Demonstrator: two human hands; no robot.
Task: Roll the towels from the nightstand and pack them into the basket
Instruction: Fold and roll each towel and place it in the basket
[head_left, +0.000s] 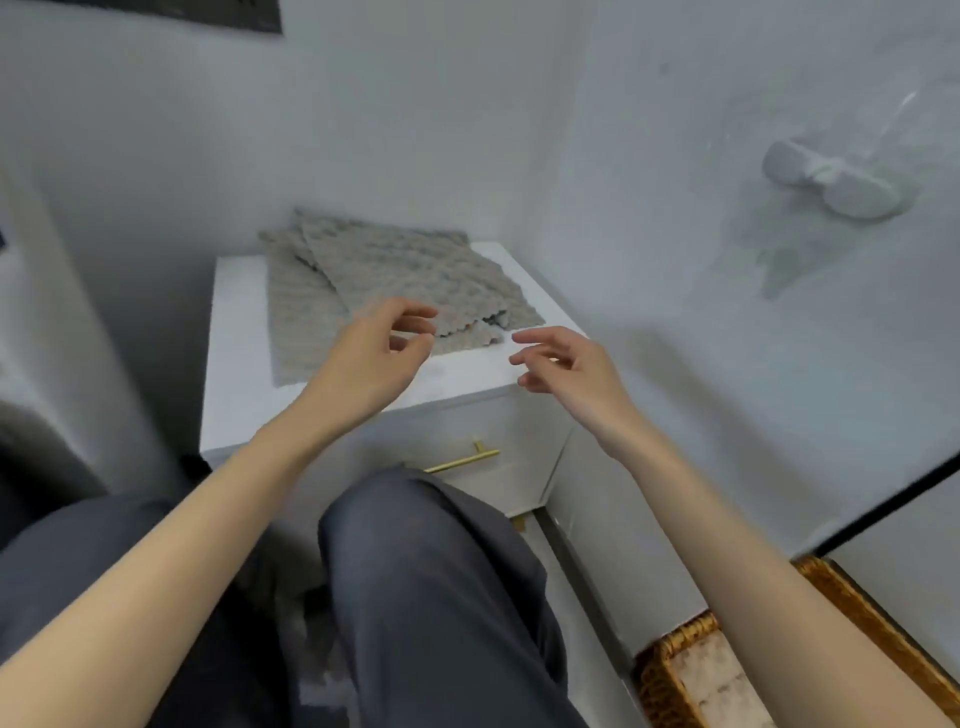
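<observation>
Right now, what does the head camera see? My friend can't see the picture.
An open left hand and open right hand hover by grey towels lying flat on a white nightstand. A wicker basket sits at lower right.

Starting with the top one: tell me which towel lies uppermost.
The right towel, skewed across the nightstand; its edge overlaps the left towel beneath.
</observation>
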